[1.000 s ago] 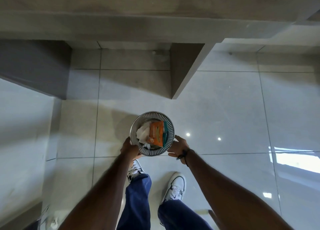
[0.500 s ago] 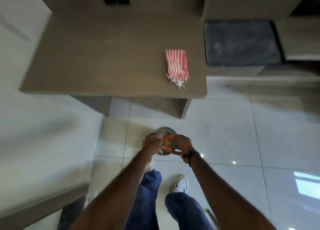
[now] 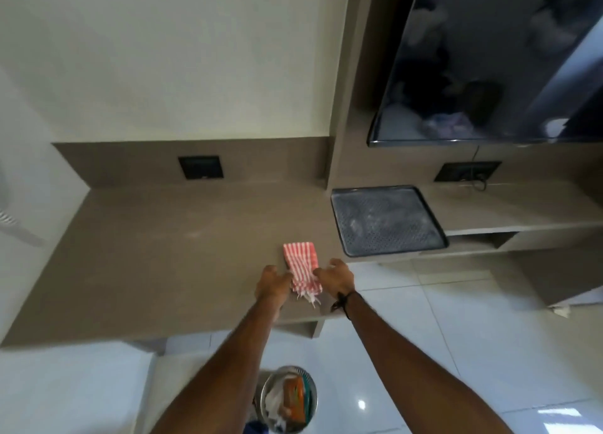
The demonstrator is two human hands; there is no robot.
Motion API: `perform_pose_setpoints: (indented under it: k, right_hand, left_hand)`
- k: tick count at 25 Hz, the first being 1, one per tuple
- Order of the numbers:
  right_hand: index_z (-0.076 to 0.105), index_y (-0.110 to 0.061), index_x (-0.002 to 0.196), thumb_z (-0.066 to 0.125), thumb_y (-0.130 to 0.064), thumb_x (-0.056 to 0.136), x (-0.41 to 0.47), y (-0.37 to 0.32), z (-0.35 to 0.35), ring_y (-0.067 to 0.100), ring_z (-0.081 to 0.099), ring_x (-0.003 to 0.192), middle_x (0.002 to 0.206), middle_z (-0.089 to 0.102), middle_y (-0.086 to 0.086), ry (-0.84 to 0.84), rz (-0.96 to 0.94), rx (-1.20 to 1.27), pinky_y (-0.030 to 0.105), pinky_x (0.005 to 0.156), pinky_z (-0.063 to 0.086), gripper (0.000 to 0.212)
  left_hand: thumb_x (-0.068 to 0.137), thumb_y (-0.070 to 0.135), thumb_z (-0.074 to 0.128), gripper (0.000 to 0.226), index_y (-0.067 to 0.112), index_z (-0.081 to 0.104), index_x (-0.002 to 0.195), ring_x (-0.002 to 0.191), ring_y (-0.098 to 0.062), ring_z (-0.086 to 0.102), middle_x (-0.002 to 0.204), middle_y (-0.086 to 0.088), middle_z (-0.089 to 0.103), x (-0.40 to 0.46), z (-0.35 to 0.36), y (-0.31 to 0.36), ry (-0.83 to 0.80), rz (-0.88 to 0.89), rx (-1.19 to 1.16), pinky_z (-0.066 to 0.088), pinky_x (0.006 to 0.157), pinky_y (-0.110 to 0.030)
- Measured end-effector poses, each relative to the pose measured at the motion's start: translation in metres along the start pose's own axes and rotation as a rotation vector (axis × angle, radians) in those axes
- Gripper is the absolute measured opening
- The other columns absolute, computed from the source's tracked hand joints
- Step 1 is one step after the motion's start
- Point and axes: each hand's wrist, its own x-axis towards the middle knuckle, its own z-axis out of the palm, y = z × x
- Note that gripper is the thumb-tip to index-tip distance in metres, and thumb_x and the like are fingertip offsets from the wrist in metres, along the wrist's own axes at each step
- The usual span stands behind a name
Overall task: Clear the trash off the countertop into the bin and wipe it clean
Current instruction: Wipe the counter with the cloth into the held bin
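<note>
Both hands left bin [image 3: 288, 397]; cloth [image 3: 301, 272] lies lengthwise, fringe nearest.

Soft daylight; bright glare patches on the glossy floor [image 3: 456, 368]; overall motion blur; wide-angle bending at edges.

Striped cloth [image 3: 301, 272], matt countertop [image 3: 169, 254], glossy floor tiles [image 3: 456, 352]

Red-and-white striped cloth [image 3: 301, 270] on a taupe countertop [image 3: 163, 254]; dark grey dotted tray [image 3: 385, 221]; orange packet [image 3: 293, 397] in the bin
</note>
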Motion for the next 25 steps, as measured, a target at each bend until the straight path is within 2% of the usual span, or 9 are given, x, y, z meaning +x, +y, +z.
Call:
perform_pose_setpoints:
  k: [2,6,9,11,13,15,19,22,25]
  right_hand:
    - [0.051,-0.002,0.14,0.064,-0.022,0.089,0.021,-0.002,0.015,0.029,0.057,0.128,0.139,0.06,0.016,-0.031,0.076,-0.034,0.031,0.103,0.045,0.057]
    - [0.074,-0.003,0.112,0.062,-0.009,0.083,0.049,-0.016,0.013,0.026,0.07,0.092,0.099,0.074,0.013,-0.019,0.134,0.079,0.042,0.094,0.059,0.032]
    - [0.074,-0.011,0.117,0.065,-0.01,0.08,0.074,-0.027,-0.023,0.031,0.072,0.105,0.109,0.077,0.013,0.093,0.169,0.153,0.041,0.096,0.057,0.038]
    - [0.074,-0.012,0.116,0.064,-0.009,0.08,0.098,-0.027,-0.055,0.032,0.072,0.105,0.108,0.078,0.015,0.169,0.171,0.187,0.041,0.093,0.059,0.038]
    - [0.075,-0.015,0.114,0.061,-0.008,0.079,0.131,-0.021,-0.088,0.031,0.072,0.103,0.105,0.078,0.015,0.221,0.161,0.175,0.041,0.091,0.059,0.038]
    - [0.076,-0.019,0.112,0.058,-0.009,0.081,0.164,-0.01,-0.114,0.03,0.072,0.105,0.105,0.078,0.013,0.238,0.145,0.124,0.041,0.094,0.058,0.037]
    - [0.077,-0.022,0.111,0.058,-0.015,0.085,0.221,0.008,-0.133,0.031,0.069,0.11,0.111,0.077,0.011,0.165,0.094,0.021,0.039,0.097,0.055,0.032]
    - [0.076,-0.022,0.109,0.058,-0.018,0.086,0.243,0.022,-0.128,0.033,0.068,0.111,0.113,0.076,0.01,0.102,0.081,-0.001,0.032,0.091,0.051,0.029]
    - [0.074,-0.02,0.11,0.067,-0.025,0.083,0.232,0.02,-0.129,0.032,0.069,0.109,0.111,0.077,0.009,0.214,0.089,0.001,0.033,0.088,0.052,0.029]
  left_hand:
    - [0.091,0.021,0.071,0.043,0.006,0.061,0.13,0.121,-0.037,0.066,0.131,-0.02,0.07,0.023,0.006,0.009,-0.071,0.059,0.012,0.052,0.106,-0.043]
    - [0.088,0.008,0.068,0.047,0.012,0.061,0.134,0.116,-0.033,0.069,0.129,-0.014,0.072,0.052,0.023,0.031,-0.172,0.158,0.014,0.055,0.104,-0.046]
    - [0.084,0.003,0.068,0.048,0.009,0.063,0.131,0.116,-0.034,0.069,0.127,-0.016,0.073,0.069,0.051,0.069,-0.197,0.216,-0.041,0.054,0.105,-0.048]
    - [0.083,0.001,0.069,0.046,0.008,0.063,0.128,0.11,-0.033,0.071,0.123,-0.016,0.073,0.074,0.081,0.099,-0.253,0.226,-0.081,0.057,0.099,-0.049]
    - [0.084,0.003,0.068,0.042,0.011,0.063,0.126,0.098,-0.028,0.072,0.119,-0.014,0.075,0.083,0.115,0.123,-0.306,0.225,-0.054,0.061,0.087,-0.04]
    - [0.086,0.004,0.065,0.042,0.012,0.063,0.126,0.089,-0.024,0.07,0.116,-0.012,0.077,0.095,0.147,0.139,-0.347,0.237,0.03,0.057,0.074,-0.031]
    - [0.086,-0.002,0.06,0.034,0.01,0.066,0.118,0.096,-0.036,0.075,0.112,-0.018,0.078,0.117,0.194,0.156,-0.344,0.205,0.209,0.062,0.081,-0.044]
    - [0.087,0.003,0.062,0.042,0.009,0.063,0.129,0.103,-0.036,0.074,0.119,-0.017,0.075,0.126,0.211,0.156,-0.293,0.192,0.335,0.064,0.088,-0.045]
    - [0.09,0.003,0.061,0.039,0.006,0.062,0.129,0.103,-0.038,0.073,0.119,-0.021,0.074,0.12,0.21,0.157,-0.282,0.199,0.335,0.063,0.089,-0.05]
